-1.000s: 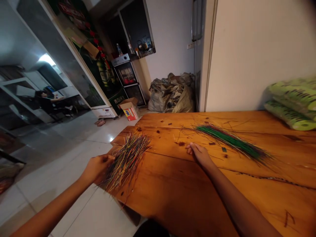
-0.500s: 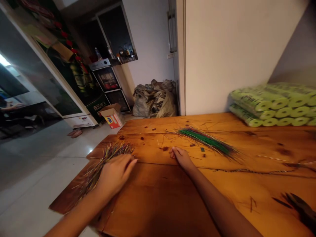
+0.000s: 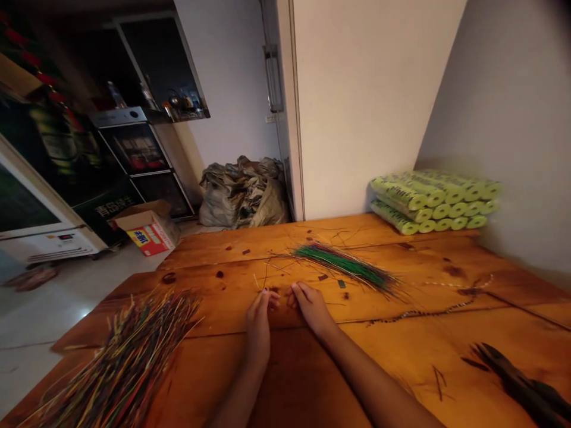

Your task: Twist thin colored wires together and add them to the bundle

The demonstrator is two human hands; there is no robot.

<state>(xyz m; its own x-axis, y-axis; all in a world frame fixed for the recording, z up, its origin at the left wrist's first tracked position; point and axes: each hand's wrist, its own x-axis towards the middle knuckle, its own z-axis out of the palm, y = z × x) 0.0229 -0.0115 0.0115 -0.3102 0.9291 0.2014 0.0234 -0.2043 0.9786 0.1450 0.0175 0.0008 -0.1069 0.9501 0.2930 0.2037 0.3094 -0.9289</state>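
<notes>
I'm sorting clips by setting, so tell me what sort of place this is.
Perhaps a small eatery or shop doubling as a workspace: a bottle-decorated cooler, a glass-fronted cabinet and a wooden table bearing coloured strands.

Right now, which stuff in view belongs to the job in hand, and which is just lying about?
Likely in the job:
multicoloured strands, left of the left hand
green strand bundle, beyond the right hand
pliers, untouched, perhaps a tool

Probably just lying about:
yellow-green rolls, stacked
open cardboard box
crumpled bag
</notes>
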